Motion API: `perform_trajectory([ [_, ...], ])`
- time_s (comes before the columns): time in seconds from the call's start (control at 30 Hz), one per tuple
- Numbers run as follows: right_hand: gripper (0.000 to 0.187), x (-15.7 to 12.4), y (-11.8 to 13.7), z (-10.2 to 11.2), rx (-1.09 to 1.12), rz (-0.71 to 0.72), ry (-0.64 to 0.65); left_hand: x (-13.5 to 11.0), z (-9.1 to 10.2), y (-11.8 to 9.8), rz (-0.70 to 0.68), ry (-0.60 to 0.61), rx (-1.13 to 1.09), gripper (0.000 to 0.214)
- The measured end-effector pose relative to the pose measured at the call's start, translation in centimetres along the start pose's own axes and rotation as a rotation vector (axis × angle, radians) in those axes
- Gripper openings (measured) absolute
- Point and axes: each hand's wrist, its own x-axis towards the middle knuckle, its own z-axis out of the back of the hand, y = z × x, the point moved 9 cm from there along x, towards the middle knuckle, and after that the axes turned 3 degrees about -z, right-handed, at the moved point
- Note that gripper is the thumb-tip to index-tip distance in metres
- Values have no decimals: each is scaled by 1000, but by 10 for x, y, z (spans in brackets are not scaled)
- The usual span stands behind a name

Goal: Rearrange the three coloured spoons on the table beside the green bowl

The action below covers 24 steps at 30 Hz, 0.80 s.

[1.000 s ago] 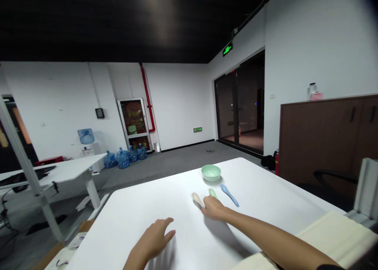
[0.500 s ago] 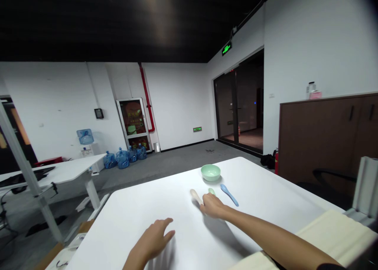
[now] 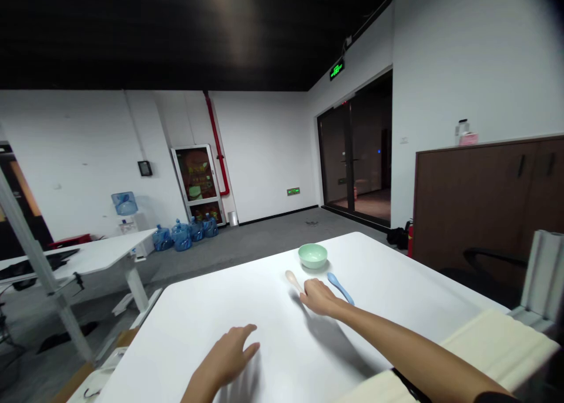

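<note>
White tabletop fills the lower view; what stands on it and around it?

On its far part sits a pale green bowl, upright, with a cream spoon lying flat to its near left and a blue spoon lying flat to its near right. To the left, beyond the edge, stands a second white desk. Along the far wall, a row of blue water jugs stands near a water dispenser. To the right are a brown cabinet, a black office chair before it, and a cream cloth at the near right edge of the table.

What lies between the hands and the bowl?

Only the two spoons; nothing else stands in the way.

And the pose?

The right arm reaches from lower right across the table. The right hand is low, its fingers together and lightly curled, their tips at the end of the cream spoon's handle, with the blue spoon just beside it. Whether they grip that handle cannot be told. The left hand, near the table's near edge, is palm down, fingers apart, holding nothing.
</note>
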Motion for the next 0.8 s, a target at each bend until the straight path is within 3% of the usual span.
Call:
perform_trajectory([
  [0.5, 27, 12, -20, 16, -2, -49, -64, -2, 1, -2, -2, 2, 5, 57],
  [0.8, 29, 43, -47, 52, -84, -112, -114, -1, 0, 1, -2, -15, -5, 57],
])
